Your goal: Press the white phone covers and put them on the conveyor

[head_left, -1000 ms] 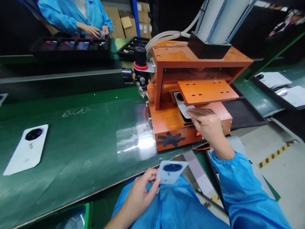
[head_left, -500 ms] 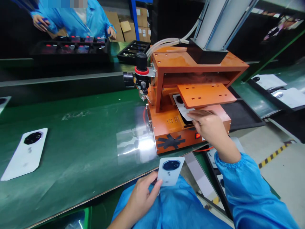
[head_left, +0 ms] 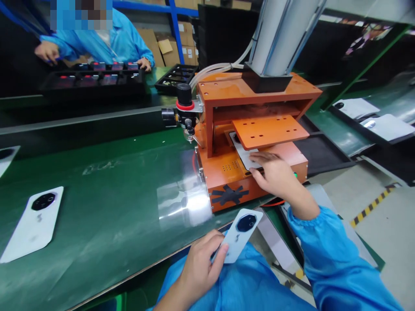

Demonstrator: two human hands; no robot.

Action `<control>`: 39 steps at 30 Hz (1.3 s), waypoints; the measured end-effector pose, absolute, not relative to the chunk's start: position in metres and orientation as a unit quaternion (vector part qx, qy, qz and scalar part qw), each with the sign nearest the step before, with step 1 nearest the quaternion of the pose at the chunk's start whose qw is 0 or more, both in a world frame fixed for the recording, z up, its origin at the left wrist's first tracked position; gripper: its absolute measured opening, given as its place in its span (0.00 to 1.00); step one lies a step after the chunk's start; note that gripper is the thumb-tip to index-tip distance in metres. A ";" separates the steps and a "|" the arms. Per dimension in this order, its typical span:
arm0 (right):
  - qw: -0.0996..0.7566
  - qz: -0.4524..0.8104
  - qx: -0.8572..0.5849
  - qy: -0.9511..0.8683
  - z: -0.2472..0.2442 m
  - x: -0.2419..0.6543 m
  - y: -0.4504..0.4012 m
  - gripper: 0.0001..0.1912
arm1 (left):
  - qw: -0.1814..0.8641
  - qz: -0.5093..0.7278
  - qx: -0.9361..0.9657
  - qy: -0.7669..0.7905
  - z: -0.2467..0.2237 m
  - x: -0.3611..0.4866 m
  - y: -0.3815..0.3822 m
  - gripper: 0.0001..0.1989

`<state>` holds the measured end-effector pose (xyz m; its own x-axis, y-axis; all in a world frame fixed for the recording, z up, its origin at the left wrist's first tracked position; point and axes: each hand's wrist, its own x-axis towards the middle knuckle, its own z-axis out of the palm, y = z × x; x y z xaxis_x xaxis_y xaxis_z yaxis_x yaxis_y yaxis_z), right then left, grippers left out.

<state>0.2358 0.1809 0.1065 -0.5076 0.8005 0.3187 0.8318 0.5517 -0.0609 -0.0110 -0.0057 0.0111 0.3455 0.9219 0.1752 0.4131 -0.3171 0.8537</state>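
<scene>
My left hand [head_left: 205, 259] pinches a white phone back cover [head_left: 240, 242] by its lower edge, above my lap. The cover is tilted and has a dark octagonal camera area at its top. My right hand [head_left: 274, 170] reaches to the orange press [head_left: 223, 190], its thumb and fingers apart. Its fingertips rest on a second white phone back cover [head_left: 243, 153], which lies flat in the press's bed. The far end of that cover is partly hidden under the raised orange plate [head_left: 270, 131].
Another white cover [head_left: 34, 224] lies on the green bench [head_left: 106, 207] at left, and one more at the left edge. A clear plastic sheet [head_left: 181, 203] lies beside the press. Behind, a co-worker in blue handles a black tray [head_left: 94, 86]. More covers sit in trays at right.
My right hand has lowered the cover in the press, and its fingers now lie on it rather than pinching its end. The cover in my left hand has turned clockwise. The red light is replaced by green.
</scene>
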 end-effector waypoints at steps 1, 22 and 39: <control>0.180 -0.049 -0.470 -0.863 0.101 0.235 0.177 0.19 | 0.341 0.348 0.752 0.443 0.013 -0.008 -0.002 0.11; 0.368 -0.097 -0.641 -0.666 -0.027 0.347 0.107 0.29 | 0.098 0.251 0.837 0.477 0.008 0.017 0.026 0.13; 0.345 0.185 -0.797 -0.460 -0.071 0.329 -0.059 0.23 | 0.319 0.261 0.843 0.346 -0.017 0.033 -0.002 0.27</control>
